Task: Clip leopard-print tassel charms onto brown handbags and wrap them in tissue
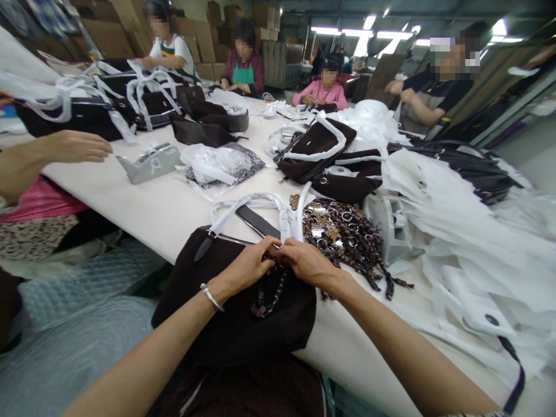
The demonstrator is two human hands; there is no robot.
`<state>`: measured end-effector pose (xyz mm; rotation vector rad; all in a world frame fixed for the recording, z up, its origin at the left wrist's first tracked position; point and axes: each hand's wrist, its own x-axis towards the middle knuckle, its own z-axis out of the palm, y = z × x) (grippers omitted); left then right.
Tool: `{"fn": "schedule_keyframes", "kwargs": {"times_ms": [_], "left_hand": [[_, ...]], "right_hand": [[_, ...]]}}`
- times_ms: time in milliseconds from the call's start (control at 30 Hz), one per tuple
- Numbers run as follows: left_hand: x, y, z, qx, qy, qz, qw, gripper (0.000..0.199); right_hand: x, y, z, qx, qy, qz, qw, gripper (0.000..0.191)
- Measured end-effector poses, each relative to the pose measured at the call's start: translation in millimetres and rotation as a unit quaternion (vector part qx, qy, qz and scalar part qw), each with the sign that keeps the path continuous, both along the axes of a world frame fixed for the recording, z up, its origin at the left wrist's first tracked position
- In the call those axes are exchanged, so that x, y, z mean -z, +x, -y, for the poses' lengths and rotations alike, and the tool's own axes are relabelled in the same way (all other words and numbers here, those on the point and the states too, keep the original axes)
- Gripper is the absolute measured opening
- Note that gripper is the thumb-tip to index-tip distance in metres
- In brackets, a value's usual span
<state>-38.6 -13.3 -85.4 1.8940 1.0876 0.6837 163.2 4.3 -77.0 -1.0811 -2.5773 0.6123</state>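
Note:
A dark brown handbag [195, 307] with white-wrapped handles [260, 200] rests at the table's near edge. At its top opening my left hand [249, 266], a silver bangle on its wrist, pinches at the base of a braided charm [271, 304] that hangs down the bag's front. Against its fingertips, my right hand [304, 260] is closed on the charm's top end. The exact piece between the fingers is too small to make out. Just beyond my right hand lies a heap of braided charms with rings and leopard-print pieces [347, 229].
More dark bags [319, 147] lie across the white table [143, 214]. White paper sheets [469, 231] cover the right side. A plastic-wrapped bundle [221, 165] and a grey holder [152, 162] sit left of centre. Another person's hand [73, 146] reaches in at left; several people sit beyond.

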Motion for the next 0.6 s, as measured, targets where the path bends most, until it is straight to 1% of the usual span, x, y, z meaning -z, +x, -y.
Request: {"fn": "schedule_keyframes", "kwargs": {"times_ms": [67,133,167,233,300,367,400,467,533,600], "left_hand": [[-1.7,-4.6,-4.6,0.037,0.084,-0.067,0.993,0.048],[-0.6,-8.3,-8.5,0.077,0.145,-0.107,0.981,0.046],[0.7,-9.3,-9.8,0.087,0.162,-0.116,0.976,0.044],[3.8,-9.6,-11.2,0.073,0.160,-0.124,0.977,0.040],[5.9,-7.7,-11.6,0.035,0.115,-0.117,0.986,0.040],[5.6,-4.9,-12.2,0.005,0.045,-0.092,0.995,0.042],[4.3,-3.7,-12.8,0.004,0.007,-0.076,0.997,0.045],[0.0,-1.8,-14.7,0.023,-0.064,-0.047,0.997,0.050],[-5.0,-0.6,-16.7,0.050,-0.128,-0.022,0.990,0.056],[-8.9,0.4,-17.8,0.061,-0.197,0.014,0.978,0.060]], "right_hand": [[-1.1,-1.9,-2.0,-0.012,-0.003,0.016,1.000,0.023],[-1.1,-3.1,-3.1,-0.007,-0.018,0.016,1.000,0.024],[-0.8,-3.6,-3.2,0.005,-0.025,0.015,1.000,0.022],[0.2,-4.7,-2.5,0.034,-0.032,0.015,0.999,0.018],[1.3,-6.2,-1.4,0.058,-0.036,0.023,0.997,0.015],[2.5,-7.7,-0.5,0.070,-0.042,0.031,0.996,0.014],[3.2,-8.2,-0.4,0.076,-0.046,0.029,0.996,0.013],[4.4,-8.6,-0.7,0.086,-0.058,0.009,0.995,0.015],[5.1,-7.9,-1.4,0.089,-0.073,-0.021,0.993,0.016],[4.9,-6.0,-1.8,0.077,-0.080,-0.047,0.993,0.015]]}}
